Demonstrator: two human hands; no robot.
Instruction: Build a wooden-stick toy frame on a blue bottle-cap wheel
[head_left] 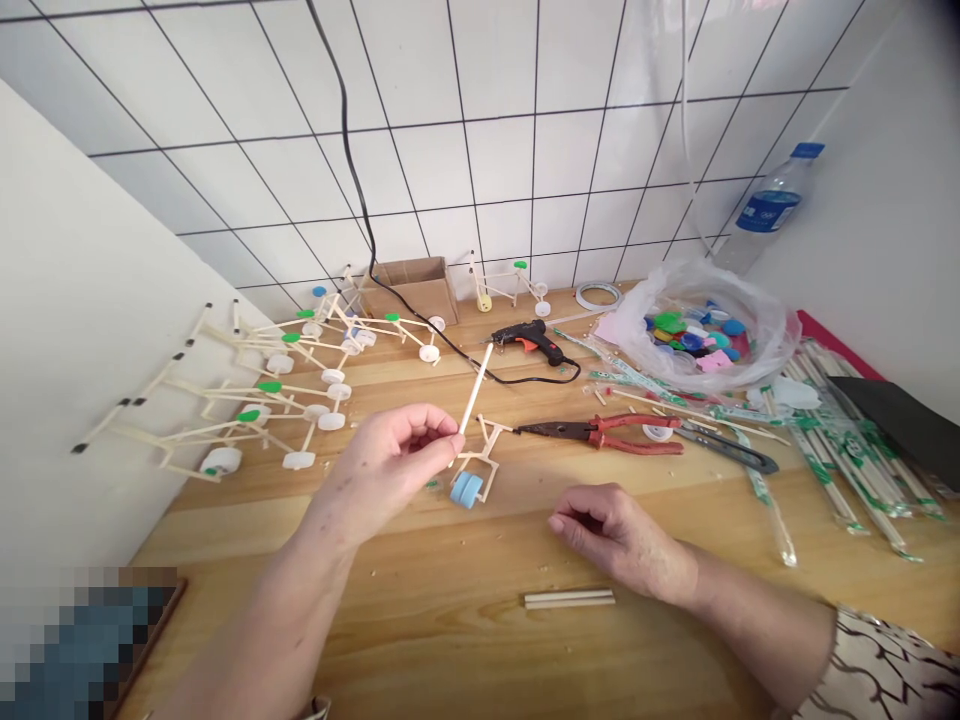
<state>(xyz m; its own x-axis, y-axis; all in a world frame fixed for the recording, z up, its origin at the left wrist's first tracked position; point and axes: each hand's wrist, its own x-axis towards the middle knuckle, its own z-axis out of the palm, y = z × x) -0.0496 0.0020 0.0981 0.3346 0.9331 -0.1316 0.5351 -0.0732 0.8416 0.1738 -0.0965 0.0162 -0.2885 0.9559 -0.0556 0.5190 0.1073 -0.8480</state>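
My left hand (409, 450) pinches a pale wooden chopstick piece (475, 392) between thumb and fingers, its far end pointing up and away. Just beyond the fingertips, a small stick frame (487, 450) with light-blue bottle-cap wheels (466, 490) lies on the table, partly hidden by my left hand. My right hand (626, 540) rests on the tabletop with fingers curled in, and nothing shows in it. In front of it lie two short chopstick pieces (570, 599) side by side. Red-handled long-nose pliers (600, 432) lie beyond my right hand.
Several stick tricycle models (270, 387) crowd the left wall. A black glue gun (531, 340), its cord looping, lies near a cardboard box (416, 285). To the right are a bag of bottle caps (645, 355), wrapped chopsticks (847, 460), a utility knife (731, 447) and a bottle (772, 205).
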